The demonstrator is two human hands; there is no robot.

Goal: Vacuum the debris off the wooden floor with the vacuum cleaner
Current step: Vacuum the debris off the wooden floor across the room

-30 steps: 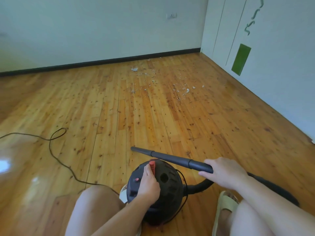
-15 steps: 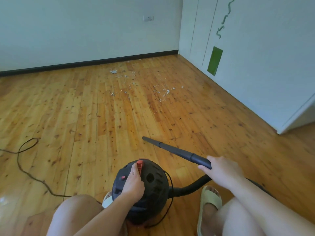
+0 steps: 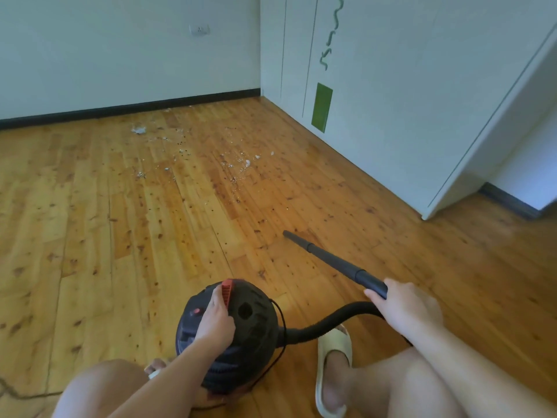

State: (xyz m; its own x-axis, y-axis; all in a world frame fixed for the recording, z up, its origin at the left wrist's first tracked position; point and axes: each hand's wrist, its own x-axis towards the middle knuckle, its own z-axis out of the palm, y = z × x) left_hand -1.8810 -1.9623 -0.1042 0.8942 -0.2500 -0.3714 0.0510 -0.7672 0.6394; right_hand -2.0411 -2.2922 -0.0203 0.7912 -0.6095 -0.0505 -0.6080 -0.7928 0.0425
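Right grip (image 3: pixel 404 309) around wand (image 3: pixel 331 260), fingertips hidden beneath; cord (image 3: pixel 18 394) cropped bottom-left.

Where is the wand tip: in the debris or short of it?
Short of it: the wand tip is over wooden floor; the debris patch lies farther on.

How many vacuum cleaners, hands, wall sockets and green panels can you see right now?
Vacuum cleaner: 1
Hands: 2, left hand and right hand
Wall socket: 1
Green panel: 1
Total: 5
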